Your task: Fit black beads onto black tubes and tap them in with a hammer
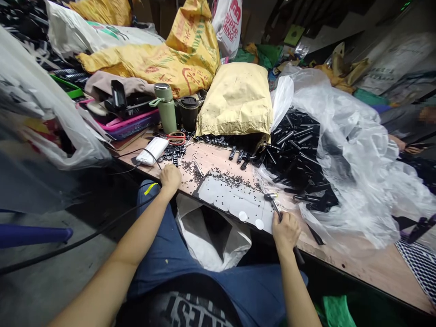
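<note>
My right hand (286, 230) is closed around the dark handle of a small hammer (271, 197), its metal head pointing up and away over the right end of a grey mat (235, 200). At the table's front edge, my left hand (170, 178) is curled with its back to me, so whatever is in its fingers stays hidden. Just beyond it lie black ribbed grips (175, 159). Many tiny dark pieces (235, 180) are scattered over the mat and the wood. Two white round discs (243, 216) lie at the mat's front edge.
Black tubes (299, 154) heap up at right inside clear plastic (354, 150). A beige sack (238, 100) stands at the back. Left of it are a green flask (166, 109), a black cup (189, 113), red-handled scissors (176, 138) and a white power bank (152, 151) with a cable.
</note>
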The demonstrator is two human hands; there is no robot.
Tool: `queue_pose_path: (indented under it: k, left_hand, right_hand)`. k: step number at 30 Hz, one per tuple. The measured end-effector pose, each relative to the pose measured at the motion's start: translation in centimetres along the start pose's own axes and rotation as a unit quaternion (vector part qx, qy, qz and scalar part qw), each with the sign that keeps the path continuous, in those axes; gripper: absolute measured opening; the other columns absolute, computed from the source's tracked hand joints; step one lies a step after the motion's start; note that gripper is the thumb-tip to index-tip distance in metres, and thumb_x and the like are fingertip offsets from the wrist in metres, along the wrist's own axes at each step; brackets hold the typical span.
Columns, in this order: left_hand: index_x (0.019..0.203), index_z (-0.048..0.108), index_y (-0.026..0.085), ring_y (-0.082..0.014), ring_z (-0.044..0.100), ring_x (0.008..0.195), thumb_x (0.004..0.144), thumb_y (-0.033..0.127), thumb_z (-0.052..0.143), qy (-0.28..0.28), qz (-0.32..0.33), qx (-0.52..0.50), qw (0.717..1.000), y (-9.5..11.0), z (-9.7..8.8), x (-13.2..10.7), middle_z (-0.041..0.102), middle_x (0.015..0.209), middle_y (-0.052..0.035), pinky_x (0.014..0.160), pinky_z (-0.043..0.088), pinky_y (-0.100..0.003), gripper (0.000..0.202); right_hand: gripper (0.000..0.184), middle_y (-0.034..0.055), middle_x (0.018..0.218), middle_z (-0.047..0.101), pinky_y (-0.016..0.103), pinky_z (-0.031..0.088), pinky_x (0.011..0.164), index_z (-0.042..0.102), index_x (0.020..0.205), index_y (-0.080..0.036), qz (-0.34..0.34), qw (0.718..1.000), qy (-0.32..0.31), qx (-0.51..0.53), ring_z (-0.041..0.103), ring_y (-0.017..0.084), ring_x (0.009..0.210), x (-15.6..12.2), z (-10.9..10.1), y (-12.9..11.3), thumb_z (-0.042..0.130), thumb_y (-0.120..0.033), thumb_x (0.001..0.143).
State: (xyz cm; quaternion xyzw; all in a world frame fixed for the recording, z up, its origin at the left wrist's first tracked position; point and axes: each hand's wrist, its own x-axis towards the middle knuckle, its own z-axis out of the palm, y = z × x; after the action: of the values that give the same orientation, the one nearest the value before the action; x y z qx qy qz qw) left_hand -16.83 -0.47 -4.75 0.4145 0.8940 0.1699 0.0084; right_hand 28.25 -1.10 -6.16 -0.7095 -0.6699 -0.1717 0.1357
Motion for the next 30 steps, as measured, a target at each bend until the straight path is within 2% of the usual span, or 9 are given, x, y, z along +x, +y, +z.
queue_pose_path:
  k: [4,7,8,10,13,16,19,24,30]
  left_hand:
    - [0.088,0.066,0.006,-0.0314,0.062,0.082,0.086,0.021,0.037,0.044,-0.013,-0.058,0.997,-1.1,0.0,-0.2,0.065,0.089,-0.0226,0.074,0.046,-0.04,0.033]
    - [0.079,0.065,0.013,-0.0265,0.061,0.078,0.085,0.027,0.044,0.1,0.03,-0.164,0.981,-1.8,-0.3,-1.4,0.066,0.08,-0.0152,0.073,0.045,-0.036,0.026]
    - [0.076,0.064,0.014,-0.0242,0.06,0.076,0.085,0.028,0.046,0.118,0.057,-0.209,0.969,-1.9,-0.4,-2.0,0.065,0.077,-0.0123,0.072,0.045,-0.033,0.024]
    - [0.073,0.063,0.016,-0.0196,0.059,0.07,0.086,0.03,0.049,0.14,0.118,-0.298,0.937,-1.5,-0.5,-3.8,0.063,0.071,-0.0073,0.069,0.045,-0.029,0.023]
    - [0.073,0.062,0.017,-0.0152,0.057,0.065,0.088,0.029,0.051,0.124,0.183,-0.389,0.894,-0.4,-0.6,-6.6,0.062,0.069,-0.004,0.064,0.044,-0.025,0.022]
    - [0.076,0.064,0.017,-0.014,0.057,0.065,0.088,0.026,0.052,0.098,0.205,-0.431,0.873,0.5,-0.6,-8.3,0.063,0.071,-0.0038,0.063,0.045,-0.025,0.02]
    - [0.077,0.064,0.017,-0.0149,0.059,0.069,0.089,0.026,0.05,0.069,0.198,-0.444,0.871,0.6,-0.4,-8.5,0.064,0.072,-0.0046,0.066,0.046,-0.026,0.02]
    - [0.091,0.064,0.016,-0.0138,0.056,0.063,0.084,0.029,0.055,-0.02,0.175,-0.442,0.88,0.0,0.0,-7.6,0.061,0.076,-0.0037,0.062,0.047,-0.025,0.017]
    - [0.123,0.053,0.014,-0.0197,0.058,0.094,0.092,0.029,0.04,0.029,0.137,-0.456,0.879,0.7,-1.6,-5.2,0.059,0.107,-0.0116,0.085,0.048,-0.033,0.037]
  right_hand:
    - [0.039,0.0193,0.113,0.062,0.047,0.04,0.085,0.061,0.107,-0.011,0.006,0.992,0.06,0.108,0.056,0.033,0.103,0.4,-0.8,-1.5,0.045,-0.042,0.092]
    - [0.042,0.0192,0.111,0.062,0.048,0.042,0.092,0.062,0.105,-0.012,-0.043,0.954,0.067,0.29,0.055,0.031,0.108,1.3,-3.0,-6.2,0.046,-0.048,0.091]
    - [0.041,0.0173,0.107,0.063,0.047,0.043,0.093,0.062,0.104,-0.014,-0.056,0.931,0.043,0.357,0.056,0.029,0.107,1.9,-3.9,-8.4,0.046,-0.049,0.091]
    - [0.039,0.0133,0.106,0.065,0.042,0.048,0.087,0.062,0.106,-0.017,-0.068,0.875,-0.065,0.474,0.059,0.025,0.1,3.3,-5.7,-13.3,0.047,-0.05,0.091]
    - [0.044,0.0096,0.112,0.063,0.036,0.05,0.083,0.059,0.118,-0.02,-0.073,0.786,-0.199,0.581,0.06,0.021,0.099,6.1,-7.2,-20.0,0.051,-0.052,0.09]
    - [0.04,0.0036,0.088,0.065,0.027,0.048,0.065,0.065,0.101,-0.019,-0.075,0.698,-0.294,0.648,0.059,0.015,0.076,8.3,-6.8,-24.4,0.058,-0.054,0.084]
    - [0.037,-0.0027,0.062,0.058,0.023,0.04,0.052,0.063,0.075,-0.017,-0.055,0.635,-0.357,0.683,0.05,0.009,0.054,9.1,-5.4,-26.2,0.07,-0.053,0.073]
    - [0.04,-0.0028,0.062,0.06,0.019,0.038,0.048,0.065,0.076,-0.014,0.057,0.565,-0.398,0.721,0.052,0.007,0.053,9.2,-3.4,-26.0,0.079,-0.05,0.062]
    - [0.032,-0.0036,0.061,0.06,0.016,0.04,0.047,0.066,0.077,-0.014,0.136,0.485,-0.468,0.727,0.05,0.004,0.05,9.0,-2.9,-26.4,0.083,-0.038,0.064]
